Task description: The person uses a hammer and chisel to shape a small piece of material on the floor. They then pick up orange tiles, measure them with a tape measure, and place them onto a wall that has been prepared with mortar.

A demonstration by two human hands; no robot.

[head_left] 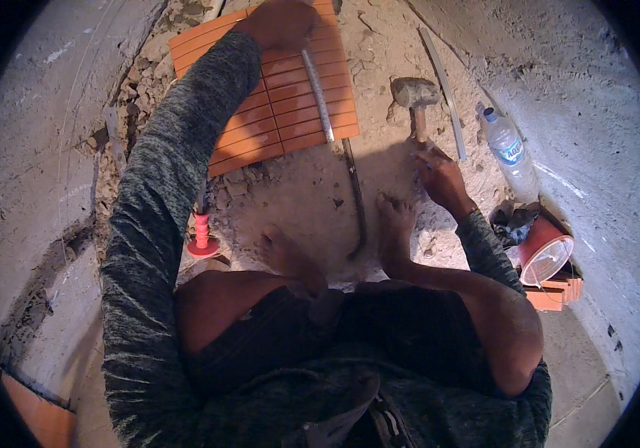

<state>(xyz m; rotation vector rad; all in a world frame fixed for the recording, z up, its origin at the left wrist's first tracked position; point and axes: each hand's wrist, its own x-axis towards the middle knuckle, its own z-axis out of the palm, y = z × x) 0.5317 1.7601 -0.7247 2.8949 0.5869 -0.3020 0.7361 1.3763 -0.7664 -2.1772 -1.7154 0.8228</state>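
Note:
My right hand [443, 179] is closed round the lower end of the wooden handle of a club hammer [415, 91]. The dusty, blocky hammer head lies at or just above the sandy ground, right of the tiles. Far ahead, my left hand [281, 26] reaches over orange ribbed tiles [241, 142]. Its fingers are blurred and partly hidden, so whether it grips anything is unclear. A speckled metal bar [318, 97] lies on the tiles, its far end close to that hand. Between my bare feet, a dark rod with a curved end [355, 198] rests on the dirt.
A chisel with a red guarded grip [201, 231] stands by my left knee. A long metal strip [443, 93] lies along the right wall, near a plastic bottle [510, 149]. A red bucket [547, 254] is tipped over beside orange tile pieces [551, 295]. Rubble [137, 93] lines the left wall.

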